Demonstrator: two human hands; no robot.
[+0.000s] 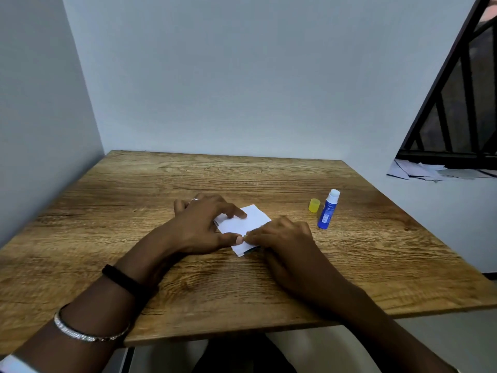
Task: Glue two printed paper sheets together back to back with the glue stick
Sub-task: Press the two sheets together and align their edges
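Two small white paper sheets (246,222) lie stacked on the wooden table (188,179), blank side up, with a dark printed edge peeking out at the near corner. My left hand (200,227) rests on the stack, forefinger pressing its top and thumb at the near edge. My right hand (279,238) pinches the near right edge of the sheets with its fingertips, touching my left thumb. The blue glue stick (327,210) stands upright and uncapped to the right, with its yellow cap (314,205) beside it on the left.
Grey walls close in on the table at the back and left. At the right is a dark window grille (457,109) with loose papers (430,170) on the sill below it.
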